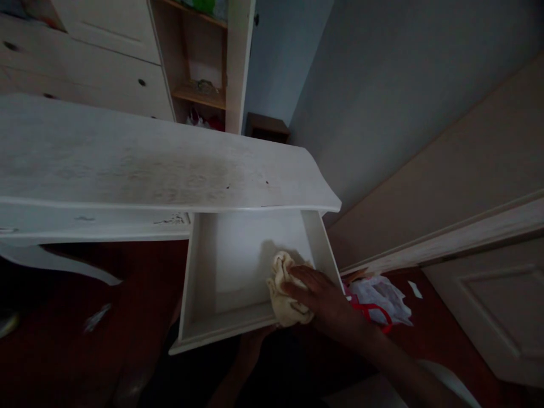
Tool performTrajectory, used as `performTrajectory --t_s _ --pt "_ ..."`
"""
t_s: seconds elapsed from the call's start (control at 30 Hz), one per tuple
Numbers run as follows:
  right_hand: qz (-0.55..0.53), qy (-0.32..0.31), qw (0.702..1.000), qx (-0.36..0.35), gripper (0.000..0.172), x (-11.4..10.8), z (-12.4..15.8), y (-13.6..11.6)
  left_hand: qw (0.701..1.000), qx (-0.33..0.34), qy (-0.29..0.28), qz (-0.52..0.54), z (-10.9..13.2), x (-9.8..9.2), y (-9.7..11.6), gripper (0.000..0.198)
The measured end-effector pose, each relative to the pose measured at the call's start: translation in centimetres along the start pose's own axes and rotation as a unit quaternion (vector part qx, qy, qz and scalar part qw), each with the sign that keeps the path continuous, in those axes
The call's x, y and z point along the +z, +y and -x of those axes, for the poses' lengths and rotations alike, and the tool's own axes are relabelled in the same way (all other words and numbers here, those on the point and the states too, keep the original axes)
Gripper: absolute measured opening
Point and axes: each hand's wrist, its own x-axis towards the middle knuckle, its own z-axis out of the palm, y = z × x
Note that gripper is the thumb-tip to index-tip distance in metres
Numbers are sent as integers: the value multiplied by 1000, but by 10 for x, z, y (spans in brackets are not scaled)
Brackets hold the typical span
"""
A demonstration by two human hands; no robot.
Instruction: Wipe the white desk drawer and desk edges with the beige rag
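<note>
A white drawer (pixel 250 232) is pulled out from a white table (pixel 272 164) whose top has dark smudges. My right hand (pixel 317 292) is closed on a bunched cream cloth (pixel 287 294) at the drawer's front right corner. The cloth lies partly inside the drawer and partly over its front edge. Below the drawer front is my left hand (pixel 255 340), near the underside; its fingers are hidden by the drawer and the dark, so their hold cannot be made out.
Behind the table stands a white cabinet (pixel 106 73) with round dark knobs and an open door (pixel 240 68). A wall (pixel 382 102) rises on the right. White plastic bags (pixel 380 297) with a red strap lie on the dark red floor, near a panelled door (pixel 497 306).
</note>
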Motion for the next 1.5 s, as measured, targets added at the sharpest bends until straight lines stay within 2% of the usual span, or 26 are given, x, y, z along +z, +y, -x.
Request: performTrajectory --t_s 0.13,0.27,0.37,0.5,0.6,0.67,0.87,1.0,1.13,1.3,1.37,1.5 --pt "45 -6 999 6 69 -8 20 27 999 -31 -44 -5 0 -5 -4 45" --pt "73 21 995 -62 56 -12 32 56 998 -20 -65 -11 -3 -7 0 43" --pt "104 39 988 -111 45 -13 29 77 998 -7 -68 -16 -3 -7 5 43" --pt "138 5 982 -130 40 -14 4 103 998 -15 -61 -32 2 -5 14 43" --pt "135 -40 986 -84 42 -19 -27 119 998 -14 -40 -36 8 -1 23 40" --pt "133 -56 988 -63 44 -24 -49 127 998 -20 -36 -43 10 1 29 37" --pt "121 -122 982 -72 41 -27 -101 142 998 -32 -31 -51 10 5 41 32" --pt "146 -125 980 -44 43 -20 -115 142 998 -32 -33 -52 13 4 43 31" --pt "160 -71 983 60 58 -10 -125 126 997 -36 -37 -58 3 6 41 30" --pt "146 -19 971 186 57 5 -138 96 995 -50 -51 -76 -17 8 42 27" --pt "139 -10 965 221 55 8 -140 89 994 -53 -56 -79 -15 7 43 27" --pt "129 -21 962 242 58 10 -132 81 994 -52 -58 -73 5 3 43 30"
